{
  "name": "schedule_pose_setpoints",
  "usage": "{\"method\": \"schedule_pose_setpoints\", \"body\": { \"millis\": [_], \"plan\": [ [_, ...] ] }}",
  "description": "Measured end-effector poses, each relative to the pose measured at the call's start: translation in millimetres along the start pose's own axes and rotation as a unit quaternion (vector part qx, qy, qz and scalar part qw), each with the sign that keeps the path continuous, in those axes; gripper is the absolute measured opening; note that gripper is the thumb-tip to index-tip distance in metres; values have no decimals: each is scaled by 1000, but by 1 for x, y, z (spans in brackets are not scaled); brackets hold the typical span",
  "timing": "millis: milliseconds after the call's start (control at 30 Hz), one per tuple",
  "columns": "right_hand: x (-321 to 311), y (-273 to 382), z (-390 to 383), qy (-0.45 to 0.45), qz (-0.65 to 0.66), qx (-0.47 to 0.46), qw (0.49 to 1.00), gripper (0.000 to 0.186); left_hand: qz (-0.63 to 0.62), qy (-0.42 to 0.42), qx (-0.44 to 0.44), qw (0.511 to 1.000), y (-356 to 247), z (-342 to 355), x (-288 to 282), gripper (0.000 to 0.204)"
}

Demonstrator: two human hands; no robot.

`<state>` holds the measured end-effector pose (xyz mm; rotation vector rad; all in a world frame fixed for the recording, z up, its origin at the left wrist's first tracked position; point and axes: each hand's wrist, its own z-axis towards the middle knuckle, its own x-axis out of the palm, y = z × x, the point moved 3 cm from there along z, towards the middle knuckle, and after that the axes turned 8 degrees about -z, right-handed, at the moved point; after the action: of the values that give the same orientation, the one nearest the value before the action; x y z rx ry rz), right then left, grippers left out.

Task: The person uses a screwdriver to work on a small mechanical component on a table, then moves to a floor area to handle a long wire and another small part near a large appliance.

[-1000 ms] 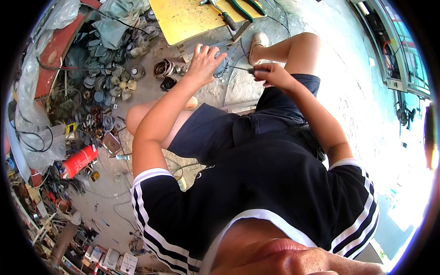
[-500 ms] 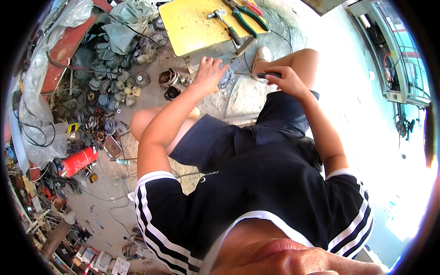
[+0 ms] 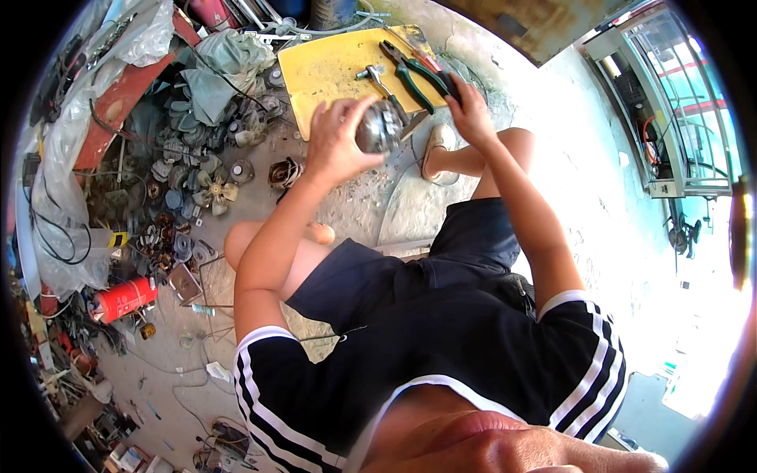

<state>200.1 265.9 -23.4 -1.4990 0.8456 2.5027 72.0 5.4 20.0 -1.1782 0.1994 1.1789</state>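
My left hand (image 3: 339, 142) is wrapped around the side of a round metal motor body (image 3: 380, 128), raised in front of the yellow board (image 3: 319, 67) and blurred by motion. My right hand (image 3: 473, 114) is at the board's right edge, its fingers closed on the dark handle of a screwdriver (image 3: 452, 85); the shaft is not clearly visible. Just left of it, green-handled pliers (image 3: 412, 75) lie on the board. Beside these is a hammer-like tool (image 3: 382, 85) with a metal head. A red-handled tool (image 3: 426, 60) lies behind the right hand, partly covered.
Old motor parts and a pale fan blade (image 3: 214, 193) crowd the floor on the left, near clear plastic sheeting (image 3: 63, 181). A red cylinder (image 3: 126, 299) lies lower left. A rusty panel (image 3: 536, 27) stands at the far right, by a metal-framed cabinet (image 3: 670, 102).
My left hand has lifted the motor body nearer and turned it. My right hand has moved away from it, up to the board's right edge, with the screwdriver.
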Motion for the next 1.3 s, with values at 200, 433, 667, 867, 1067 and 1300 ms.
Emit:
{"method": "schedule_pose_setpoints", "body": {
  "millis": [200,433,667,867,1067,1300],
  "plan": [
    [41,25,21,-60,-140,-7,988,43,-41,-154,-80,984,64,30,-15,87],
    [43,82,33,18,-78,-53,995,32,-96,-180,-147,968,104,37,-8,90],
    [76,88,40,169,-175,14,970,30,-74,-150,-149,975,98,37,-6,90],
    [41,88,20,166,124,91,974,31,-8,-129,-149,980,98,31,-7,95],
    [12,104,3,151,142,43,977,31,13,-110,-158,981,92,36,-8,96],
    [16,121,11,137,92,-12,986,30,24,-112,-160,980,89,35,-10,94]
  ]
}}
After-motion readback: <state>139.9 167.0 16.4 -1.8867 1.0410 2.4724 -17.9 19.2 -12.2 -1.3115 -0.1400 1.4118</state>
